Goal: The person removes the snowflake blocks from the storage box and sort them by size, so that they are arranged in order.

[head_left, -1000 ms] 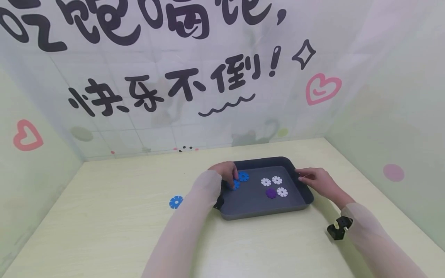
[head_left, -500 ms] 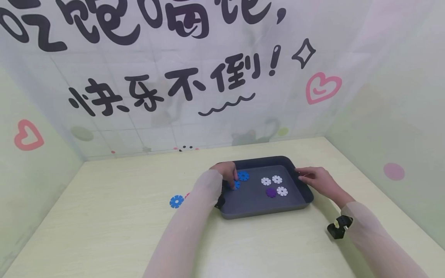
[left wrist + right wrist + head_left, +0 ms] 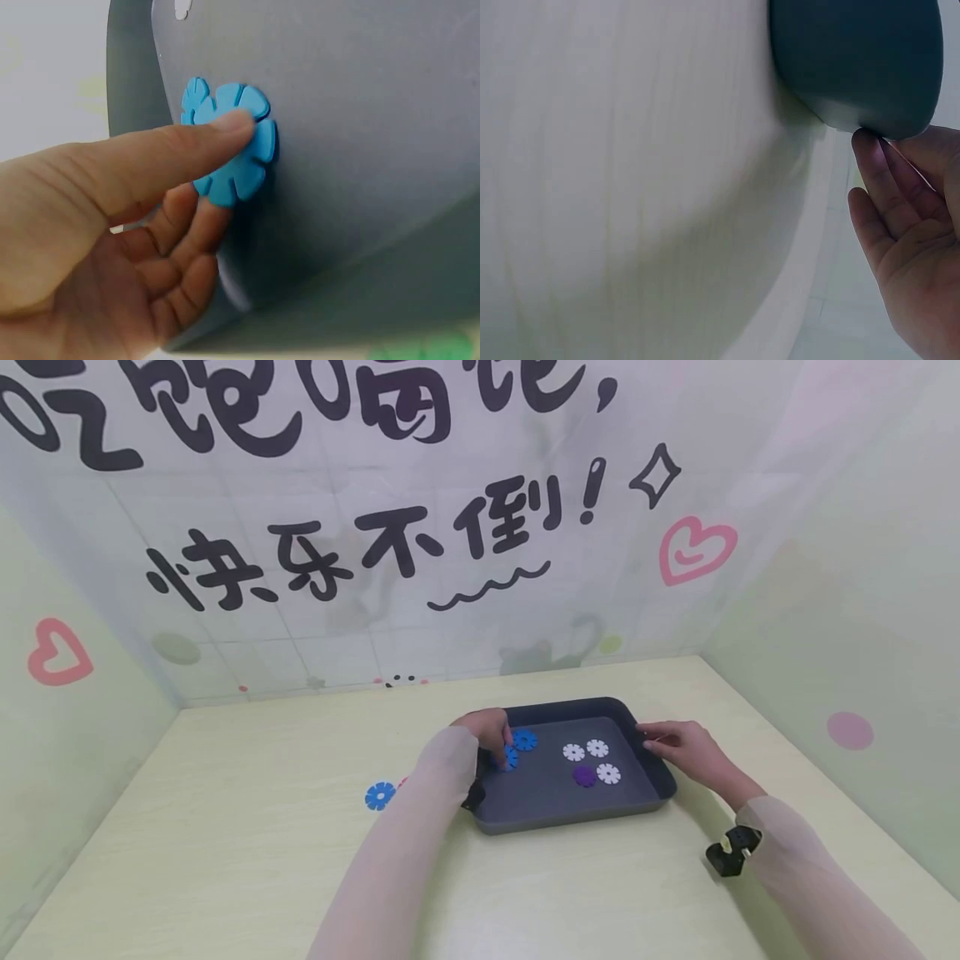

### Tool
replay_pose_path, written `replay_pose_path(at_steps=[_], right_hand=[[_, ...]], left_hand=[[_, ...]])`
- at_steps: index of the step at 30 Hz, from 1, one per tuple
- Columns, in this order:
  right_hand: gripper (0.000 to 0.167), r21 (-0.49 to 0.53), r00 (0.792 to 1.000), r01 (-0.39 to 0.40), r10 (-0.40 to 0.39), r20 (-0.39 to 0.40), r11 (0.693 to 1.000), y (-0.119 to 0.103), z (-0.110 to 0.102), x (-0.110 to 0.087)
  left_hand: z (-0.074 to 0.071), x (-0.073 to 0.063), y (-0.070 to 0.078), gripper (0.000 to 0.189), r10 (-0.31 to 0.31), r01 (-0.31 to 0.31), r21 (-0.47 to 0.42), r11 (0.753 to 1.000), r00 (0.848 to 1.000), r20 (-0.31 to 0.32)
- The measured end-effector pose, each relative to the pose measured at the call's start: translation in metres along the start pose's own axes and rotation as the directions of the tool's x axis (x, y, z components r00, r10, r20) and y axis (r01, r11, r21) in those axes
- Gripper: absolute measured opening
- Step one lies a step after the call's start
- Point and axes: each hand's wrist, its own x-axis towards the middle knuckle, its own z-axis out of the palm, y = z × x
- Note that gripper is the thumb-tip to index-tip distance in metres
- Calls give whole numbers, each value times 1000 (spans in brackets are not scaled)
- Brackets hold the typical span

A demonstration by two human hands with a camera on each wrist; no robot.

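A dark grey tray (image 3: 540, 797) with raised sides sits on the table. My left hand (image 3: 483, 731), inside its left end, pinches a blue notched plastic disc (image 3: 251, 169) between the thumb and the fingers behind it. A second blue disc (image 3: 526, 740) lies beside that one, partly covered by it in the left wrist view. Toward the tray's right are several white notched discs (image 3: 573, 752) and a purple disc (image 3: 584, 776). My right hand (image 3: 686, 750) holds the right rim of the tray; in the right wrist view its fingertips (image 3: 866, 142) meet the tray's wall.
On the table left of the tray lies another blue disc (image 3: 380, 795), beside a pink disc (image 3: 403, 782) mostly hidden by my left sleeve. Green pieces (image 3: 424, 349) show outside the tray in the left wrist view. Printed walls enclose the table at back and sides.
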Motion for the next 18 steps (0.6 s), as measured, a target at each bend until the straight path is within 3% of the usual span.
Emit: replay_pose_path(at_steps=[10,18], right_hand=[[32,-1,1000,1,-1,-6,1000,-1,1,0],[32,-11,1000,1,-1,-2,1000,-2,-1,-1]], left_hand=[[-14,-6,-17,13,186,-192,-98,976,980,-68],[-37,-36,-40,13,259,-275,-131,952,958,-126]])
